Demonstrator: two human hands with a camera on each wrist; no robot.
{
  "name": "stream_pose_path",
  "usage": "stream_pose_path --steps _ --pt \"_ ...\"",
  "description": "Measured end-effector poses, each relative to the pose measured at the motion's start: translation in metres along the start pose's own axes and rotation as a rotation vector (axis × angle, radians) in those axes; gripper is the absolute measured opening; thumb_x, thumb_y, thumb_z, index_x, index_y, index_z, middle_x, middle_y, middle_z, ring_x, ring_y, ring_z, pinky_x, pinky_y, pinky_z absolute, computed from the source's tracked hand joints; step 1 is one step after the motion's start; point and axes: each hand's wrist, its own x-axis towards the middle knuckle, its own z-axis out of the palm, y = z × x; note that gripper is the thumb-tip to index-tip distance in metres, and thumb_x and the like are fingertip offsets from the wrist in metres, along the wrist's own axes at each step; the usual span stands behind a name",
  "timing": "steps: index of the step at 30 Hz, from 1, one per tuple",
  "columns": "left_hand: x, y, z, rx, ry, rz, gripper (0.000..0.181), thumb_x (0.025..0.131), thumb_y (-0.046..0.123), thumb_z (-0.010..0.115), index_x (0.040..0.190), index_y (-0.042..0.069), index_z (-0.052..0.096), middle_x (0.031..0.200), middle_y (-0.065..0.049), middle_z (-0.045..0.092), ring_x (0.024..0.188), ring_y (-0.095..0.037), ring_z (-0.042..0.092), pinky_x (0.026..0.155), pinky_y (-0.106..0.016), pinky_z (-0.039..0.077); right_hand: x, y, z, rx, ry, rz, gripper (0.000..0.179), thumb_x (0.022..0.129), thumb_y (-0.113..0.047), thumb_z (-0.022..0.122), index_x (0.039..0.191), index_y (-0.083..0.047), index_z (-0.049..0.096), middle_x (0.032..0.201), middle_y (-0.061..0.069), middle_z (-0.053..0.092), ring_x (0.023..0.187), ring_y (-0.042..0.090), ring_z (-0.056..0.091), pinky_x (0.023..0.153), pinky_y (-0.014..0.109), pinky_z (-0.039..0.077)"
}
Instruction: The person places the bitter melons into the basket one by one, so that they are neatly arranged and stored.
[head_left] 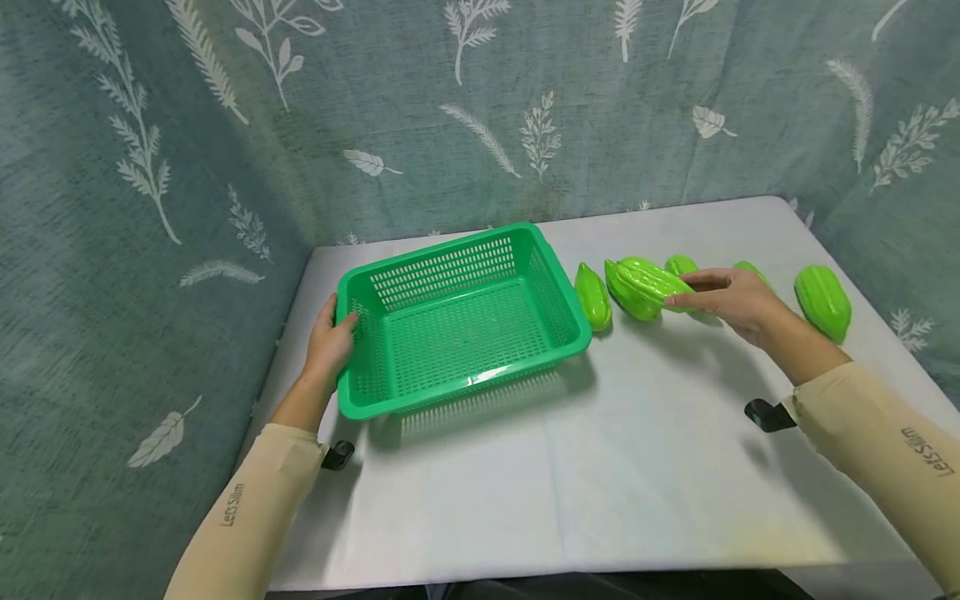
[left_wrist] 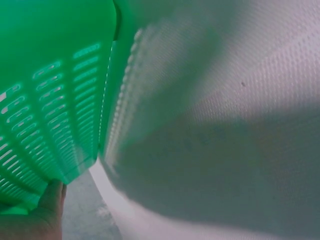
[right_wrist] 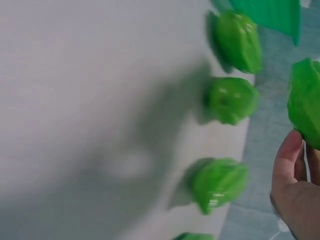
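My left hand grips the left rim of a green plastic basket, its thumb over the edge. The basket has slotted walls and nothing inside; a shadow under its near side shows that side above the table. In the left wrist view, the hand is at the slotted wall. My right hand pinches a glossy green ribbed fruit by one end, right of the basket. In the right wrist view, this fruit is held up at the fingertips, partly cut off by the frame.
Several similar fruits lie in a row on the white-covered table: one fruit beside the basket's right rim, another near the right edge. Green leaf-patterned cloth stands behind and on both sides.
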Motion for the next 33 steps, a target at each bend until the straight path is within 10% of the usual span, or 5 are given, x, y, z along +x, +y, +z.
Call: stream_pose_path --steps 17,33 --pt "-0.003 0.001 0.001 -0.021 -0.003 0.015 0.064 0.103 0.032 0.035 0.154 0.021 -0.003 0.161 0.003 -0.002 0.148 -0.020 -0.001 0.121 -0.046 0.007 -0.022 0.082 0.015 -0.052 -0.004 0.013 0.090 0.073 -0.046 0.078 0.142 -0.004 0.039 0.147 0.022 0.036 0.135 0.039 0.033 0.108 0.054 0.033" --pt "-0.004 0.000 0.001 -0.007 -0.018 0.037 0.065 0.102 0.036 0.033 0.153 0.023 -0.006 0.161 0.002 -0.003 0.148 -0.022 0.003 0.120 -0.047 0.012 -0.021 0.092 0.021 -0.080 0.014 0.043 0.097 0.068 -0.050 0.081 0.141 -0.001 0.038 0.144 0.024 0.038 0.132 0.039 0.036 0.105 0.055 0.034"
